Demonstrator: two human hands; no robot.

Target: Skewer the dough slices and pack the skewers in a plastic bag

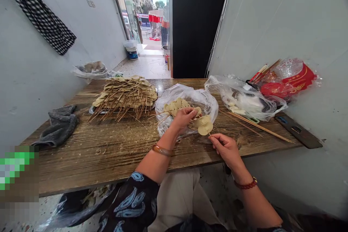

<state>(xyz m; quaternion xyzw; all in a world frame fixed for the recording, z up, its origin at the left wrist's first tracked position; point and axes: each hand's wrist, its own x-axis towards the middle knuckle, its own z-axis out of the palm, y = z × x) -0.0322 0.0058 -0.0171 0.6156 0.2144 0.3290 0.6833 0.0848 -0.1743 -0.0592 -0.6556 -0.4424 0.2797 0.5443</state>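
My right hand (224, 146) pinches the lower end of a thin wooden skewer (209, 133). Pale round slices (205, 125), which look like potato, are threaded on that skewer. Over the plastic bag, my left hand (186, 116) is closed on pale slices near the skewer's other end; its fingertips partly hide them. Beneath it, the clear plastic bag (210, 103) lies spread open with more slices (176, 106) and a few skewers in it. To the left is a big stack of loaded skewers (127, 94), their sticks pointing toward me.
Bare skewers (255, 125) and a phone (297, 130) lie at the right. Behind them are another plastic bag (247, 101) and red packaging (293, 79). A grey cloth (61, 125) lies on the wooden table (108, 159) at left. Walls flank both sides.
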